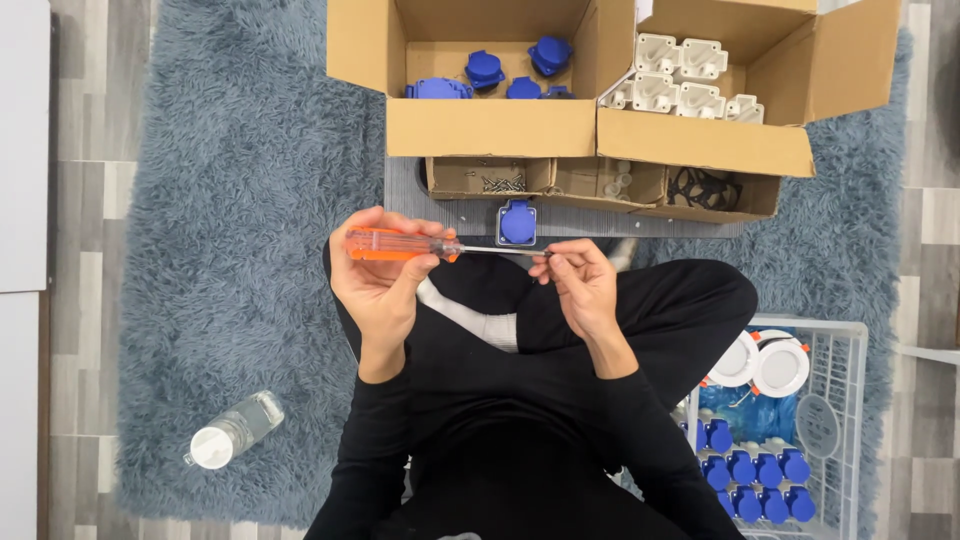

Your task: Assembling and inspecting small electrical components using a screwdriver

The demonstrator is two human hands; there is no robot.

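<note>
My left hand (pixel 380 275) grips the orange handle of a screwdriver (pixel 400 244), held level with its thin shaft pointing right. My right hand (pixel 580 282) pinches the shaft's tip; whether a small screw sits between the fingers I cannot tell. Just beyond the hands a blue socket with a flip lid (pixel 517 222) rests on a grey board (pixel 450 215). I sit cross-legged in black clothes on a grey-blue shaggy rug (pixel 240 250).
Two open cardboard boxes stand ahead, one with blue parts (pixel 500 75), one with white housings (pixel 680 80). Small trays hold screws (pixel 503 183) and black rings (pixel 700 188). A white wire basket (pixel 800 420) of blue sockets sits at right, a clear bottle (pixel 232 430) at left.
</note>
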